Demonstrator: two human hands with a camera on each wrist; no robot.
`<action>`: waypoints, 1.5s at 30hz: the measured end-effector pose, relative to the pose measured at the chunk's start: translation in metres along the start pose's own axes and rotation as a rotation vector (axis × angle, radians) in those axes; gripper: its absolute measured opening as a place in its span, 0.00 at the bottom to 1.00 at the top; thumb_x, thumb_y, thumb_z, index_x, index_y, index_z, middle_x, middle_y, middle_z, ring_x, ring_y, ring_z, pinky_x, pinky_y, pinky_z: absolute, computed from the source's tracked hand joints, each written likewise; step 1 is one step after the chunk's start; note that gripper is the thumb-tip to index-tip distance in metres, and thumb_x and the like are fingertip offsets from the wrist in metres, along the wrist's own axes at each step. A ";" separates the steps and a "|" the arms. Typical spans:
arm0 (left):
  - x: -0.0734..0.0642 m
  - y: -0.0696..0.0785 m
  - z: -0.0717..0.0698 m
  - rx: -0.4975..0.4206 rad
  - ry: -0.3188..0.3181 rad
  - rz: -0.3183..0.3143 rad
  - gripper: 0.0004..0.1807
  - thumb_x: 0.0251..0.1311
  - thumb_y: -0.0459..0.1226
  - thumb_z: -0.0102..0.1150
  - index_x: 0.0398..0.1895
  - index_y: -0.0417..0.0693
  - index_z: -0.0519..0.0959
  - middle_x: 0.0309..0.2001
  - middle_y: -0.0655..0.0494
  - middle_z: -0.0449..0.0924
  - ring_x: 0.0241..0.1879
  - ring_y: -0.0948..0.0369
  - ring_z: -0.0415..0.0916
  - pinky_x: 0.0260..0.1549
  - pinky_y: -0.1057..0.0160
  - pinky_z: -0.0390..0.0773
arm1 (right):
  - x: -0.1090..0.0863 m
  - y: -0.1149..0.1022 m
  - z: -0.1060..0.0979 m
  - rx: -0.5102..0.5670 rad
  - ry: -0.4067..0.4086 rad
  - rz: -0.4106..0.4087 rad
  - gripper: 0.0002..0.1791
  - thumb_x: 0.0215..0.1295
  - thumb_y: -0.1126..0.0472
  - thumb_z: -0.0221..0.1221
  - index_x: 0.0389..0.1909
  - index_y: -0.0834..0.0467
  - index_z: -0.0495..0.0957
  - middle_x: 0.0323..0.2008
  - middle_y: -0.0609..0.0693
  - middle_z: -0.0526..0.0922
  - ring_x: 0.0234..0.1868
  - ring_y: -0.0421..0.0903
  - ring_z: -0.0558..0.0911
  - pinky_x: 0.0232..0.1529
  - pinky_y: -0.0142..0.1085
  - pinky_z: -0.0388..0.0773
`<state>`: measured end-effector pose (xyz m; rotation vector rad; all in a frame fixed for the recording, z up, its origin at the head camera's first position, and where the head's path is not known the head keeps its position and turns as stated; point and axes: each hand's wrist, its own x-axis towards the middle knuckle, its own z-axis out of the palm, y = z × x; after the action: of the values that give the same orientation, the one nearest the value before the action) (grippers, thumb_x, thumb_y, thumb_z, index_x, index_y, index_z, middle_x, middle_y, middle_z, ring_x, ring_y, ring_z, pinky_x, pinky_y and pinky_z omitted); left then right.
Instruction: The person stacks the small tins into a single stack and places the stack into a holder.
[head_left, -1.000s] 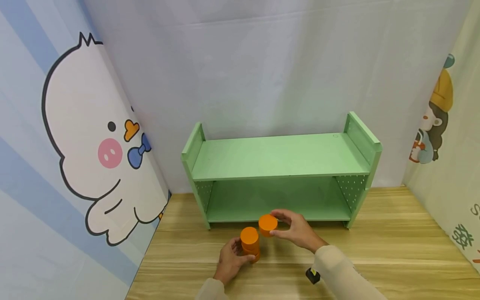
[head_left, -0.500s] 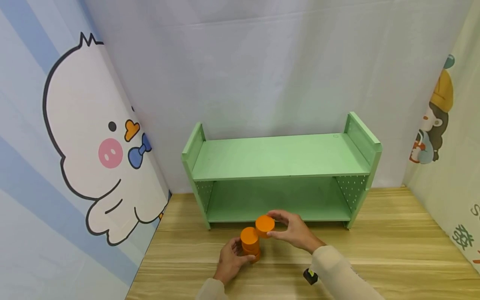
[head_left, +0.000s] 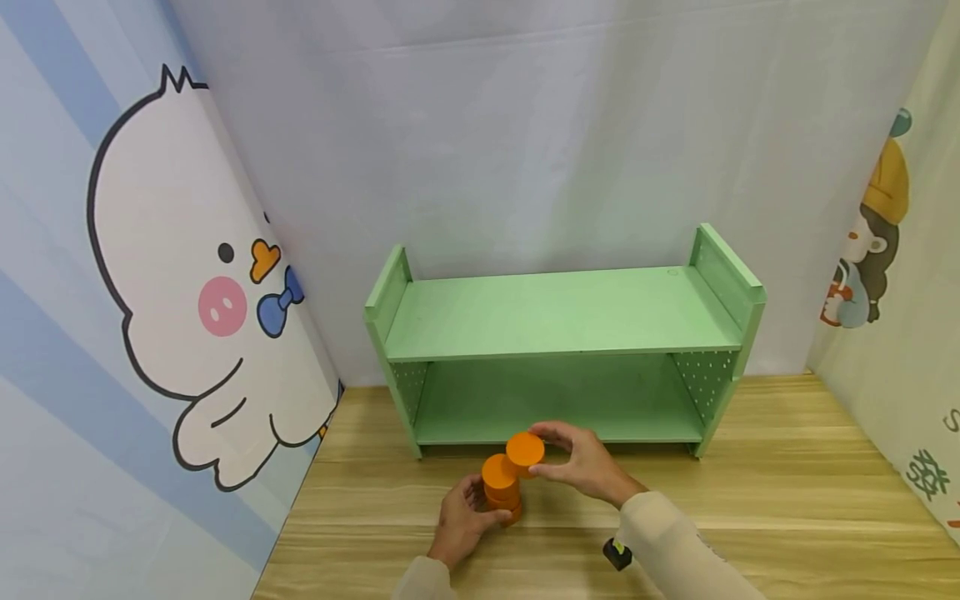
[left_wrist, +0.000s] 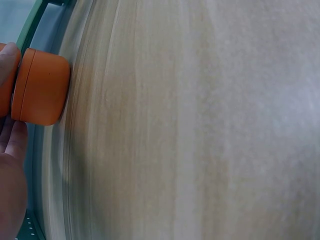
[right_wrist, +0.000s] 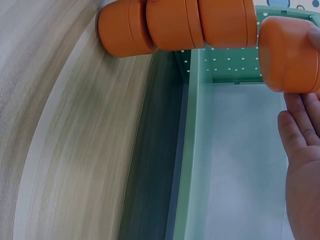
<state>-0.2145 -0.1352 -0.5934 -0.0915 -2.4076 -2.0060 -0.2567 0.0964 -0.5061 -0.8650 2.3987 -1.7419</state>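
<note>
Orange and smooth; pinching a seamed cylinder [head_left: 524, 450] with the right hand [head_left: 587, 468]; gripping a partly hidden stack [head_left: 501, 479] with the left hand [head_left: 461, 522].

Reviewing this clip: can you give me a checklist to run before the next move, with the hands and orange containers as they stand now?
1. Right hand has the held container: ok, pinched between thumb and fingers.
2. Left hand steadies the stack: ok, thumb and fingers around it.
3. Stack standing: ok, three containers one on another in the right wrist view.
4. Held container centred over the stack: not ok, it sits off to the right.
5. Held container clear of the stack: cannot tell, they are too close.
6. Small dark object clear of the stack: ok, it lies apart, by the right sleeve.
</note>
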 end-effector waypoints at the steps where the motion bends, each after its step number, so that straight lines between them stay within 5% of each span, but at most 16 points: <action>1: 0.000 0.000 0.000 0.001 0.000 0.000 0.35 0.45 0.32 0.80 0.57 0.30 0.74 0.55 0.38 0.79 0.56 0.44 0.76 0.57 0.50 0.79 | 0.000 0.000 0.000 0.003 -0.003 0.001 0.29 0.59 0.66 0.71 0.61 0.67 0.74 0.59 0.62 0.79 0.61 0.60 0.77 0.64 0.53 0.73; 38: 0.001 -0.002 0.001 -0.011 0.009 0.025 0.34 0.44 0.28 0.79 0.56 0.28 0.74 0.56 0.35 0.78 0.57 0.42 0.76 0.58 0.51 0.79 | 0.005 0.001 0.016 -0.002 -0.022 -0.037 0.29 0.59 0.61 0.72 0.60 0.65 0.76 0.58 0.59 0.80 0.60 0.58 0.78 0.62 0.51 0.75; 45: -0.007 0.021 0.000 -0.009 0.013 0.040 0.32 0.44 0.24 0.77 0.53 0.24 0.74 0.53 0.31 0.78 0.55 0.39 0.76 0.56 0.48 0.79 | 0.007 -0.001 0.020 0.016 -0.026 -0.023 0.29 0.60 0.62 0.71 0.60 0.66 0.75 0.59 0.60 0.79 0.61 0.59 0.77 0.63 0.55 0.73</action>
<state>-0.2064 -0.1315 -0.5730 -0.1257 -2.3690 -1.9946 -0.2550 0.0762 -0.5108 -0.9108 2.3649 -1.7438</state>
